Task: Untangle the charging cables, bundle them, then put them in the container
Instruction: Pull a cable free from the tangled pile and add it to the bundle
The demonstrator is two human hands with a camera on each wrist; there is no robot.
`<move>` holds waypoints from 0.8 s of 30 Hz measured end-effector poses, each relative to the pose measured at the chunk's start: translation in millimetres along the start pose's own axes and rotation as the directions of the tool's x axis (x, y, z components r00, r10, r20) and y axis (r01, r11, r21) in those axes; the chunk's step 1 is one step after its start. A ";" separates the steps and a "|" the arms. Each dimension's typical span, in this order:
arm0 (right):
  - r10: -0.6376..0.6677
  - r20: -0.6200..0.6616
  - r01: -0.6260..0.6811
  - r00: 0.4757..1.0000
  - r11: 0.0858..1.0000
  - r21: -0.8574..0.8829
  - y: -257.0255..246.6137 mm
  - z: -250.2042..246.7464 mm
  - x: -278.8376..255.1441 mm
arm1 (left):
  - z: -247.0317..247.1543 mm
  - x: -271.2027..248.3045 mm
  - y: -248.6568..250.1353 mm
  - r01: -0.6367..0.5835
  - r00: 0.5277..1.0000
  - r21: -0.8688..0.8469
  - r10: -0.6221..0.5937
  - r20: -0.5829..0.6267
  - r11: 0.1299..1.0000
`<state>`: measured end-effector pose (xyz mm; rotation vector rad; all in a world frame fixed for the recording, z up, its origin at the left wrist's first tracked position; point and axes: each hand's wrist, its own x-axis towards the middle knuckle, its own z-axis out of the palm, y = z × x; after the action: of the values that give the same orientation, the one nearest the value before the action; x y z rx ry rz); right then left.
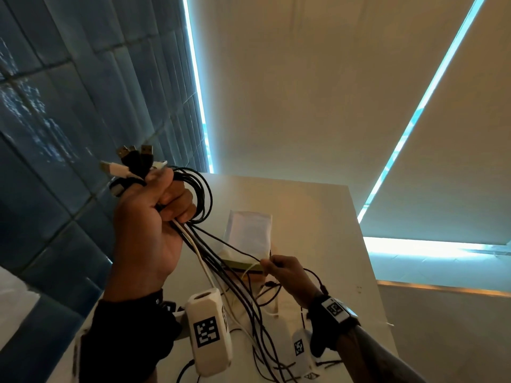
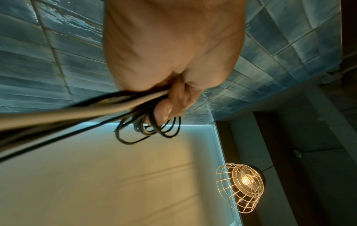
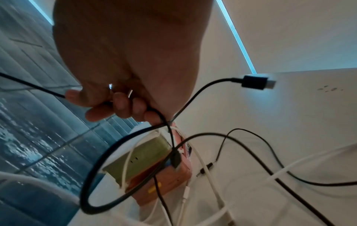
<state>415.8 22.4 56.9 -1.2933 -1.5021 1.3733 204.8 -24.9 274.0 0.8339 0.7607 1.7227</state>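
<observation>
left hand (image 1: 150,217) fisted around the cables (image 1: 221,261) held up over the table (image 1: 318,205), right hand (image 1: 284,268) pinching one black strand beside the container (image 1: 249,230); risk: pulling it snags the loose loops and tightens the knot.

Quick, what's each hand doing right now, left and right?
Left hand: closed around the bunch of charging cables, USB plugs sticking out the top.
Right hand: pinching one black cable.
</observation>
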 end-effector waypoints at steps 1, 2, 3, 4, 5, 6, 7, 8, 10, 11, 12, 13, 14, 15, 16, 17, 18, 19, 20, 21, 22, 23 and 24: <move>0.016 -0.002 -0.016 1.000 0.999 -0.046 5.2 0.5 2.3 | 0.2 0.0 0.8 -0.005 1.000 0.023 0.005 -0.004 1.000; 0.034 -0.009 -0.034 0.999 0.994 -0.102 9.3 1.3 4.4 | 0.8 0.2 1.4 -0.005 1.000 0.049 0.006 -0.012 0.999; 0.046 -0.027 -0.050 0.999 0.986 -0.159 12.4 2.0 6.5 | 1.2 0.8 1.5 0.002 1.000 0.078 0.000 -0.025 0.997; 0.059 -0.055 -0.069 0.997 0.978 -0.199 13.4 2.7 8.7 | 0.9 2.0 0.9 0.018 0.999 0.111 -0.013 -0.041 0.994; 0.074 -0.091 -0.091 0.993 0.973 -0.211 10.2 3.2 10.4 | -0.5 3.9 -0.5 0.040 0.998 0.146 -0.031 -0.062 0.988; 0.083 -0.131 -0.107 0.988 0.976 -0.188 2.9 4.5 12.4 | -3.1 6.1 -2.9 0.065 0.995 0.182 -0.051 -0.084 0.981; 0.080 -0.166 -0.105 0.983 0.984 -0.143 -7.2 6.8 14.1 | -6.3 8.4 -6.1 0.095 0.992 0.210 -0.075 -0.102 0.973; 0.060 -0.194 -0.078 0.979 0.993 -0.086 -20.4 9.1 15.6 | -9.2 10.5 -10.0 0.127 0.988 0.230 -0.104 -0.110 0.965; -0.008 -0.196 0.016 0.981 0.999 0.039 -53.5 14.7 15.7 | -12.5 13.5 -19.7 0.193 0.979 0.260 -0.167 -0.120 0.946; -0.052 -0.174 0.072 0.983 0.991 0.110 -71.7 18.2 13.7 | -12.4 13.9 -25.0 0.216 0.974 0.282 -0.186 -0.129 0.935; -0.105 -0.142 0.130 0.984 0.975 0.182 -89.1 21.8 10.8 | -11.3 13.9 -29.9 0.234 0.970 0.307 -0.199 -0.140 0.922; -0.168 -0.111 0.190 0.979 0.956 0.225 -105.4 25.5 7.0 | -9.7 13.7 -34.4 0.252 0.965 0.331 -0.213 -0.150 0.909; -0.238 -0.086 0.252 0.967 0.938 0.238 -119.7 29.3 2.8 | -8.1 13.4 -38.2 0.270 0.961 0.356 -0.227 -0.158 0.894; -0.315 -0.064 0.321 0.947 0.918 0.233 -131.6 32.6 -1.1 | -6.5 13.0 -41.0 0.289 0.956 0.382 -0.243 -0.164 0.878; -0.390 -0.038 0.387 0.920 0.891 0.236 -140.3 35.7 -4.2 | -5.2 12.3 -42.5 0.302 0.952 0.409 -0.254 -0.169 0.861; -0.452 -0.005 0.439 0.892 0.863 0.249 -146.1 38.0 -6.5 | -4.4 11.8 -43.2 0.307 0.951 0.431 -0.255 -0.175 0.848; -0.493 0.029 0.469 0.870 0.843 0.264 -149.2 39.0 -7.9 | -3.5 10.9 -42.9 0.303 0.952 0.445 -0.248 -0.179 0.842; -0.515 0.060 0.482 0.855 0.833 0.271 -150.4 39.0 -8.2 | -3.1 10.4 -41.9 0.292 0.955 0.445 -0.236 -0.179 0.846; -0.522 0.085 0.485 0.849 0.831 0.272 -149.7 38.0 -7.9 | -2.4 10.2 -40.3 0.271 0.961 0.430 -0.218 -0.170 0.861; -0.520 0.103 0.480 0.848 0.836 0.266 -147.0 36.7 -7.1 | -2.1 10.3 -38.5 0.242 0.968 0.399 -0.195 -0.156 0.884; -0.511 0.119 0.471 0.851 0.844 0.257 -143.2 35.1 -6.6 | -2.7 11.1 -36.8 0.207 0.976 0.358 -0.167 -0.140 0.910; -0.493 0.137 0.455 0.859 0.858 0.237 -138.5 33.6 -5.5 | -4.2 12.8 -35.4 0.176 0.981 0.312 -0.142 -0.129 0.934; -0.472 0.155 0.437 0.868 0.874 0.212 -133.5 32.2 -5.3 | -5.4 14.6 -34.3 0.153 0.984 0.283 -0.121 -0.128 0.947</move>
<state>359.4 17.9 182.2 -0.6439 -1.6526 1.3037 214.8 -2.2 245.7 0.8667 1.1418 1.5620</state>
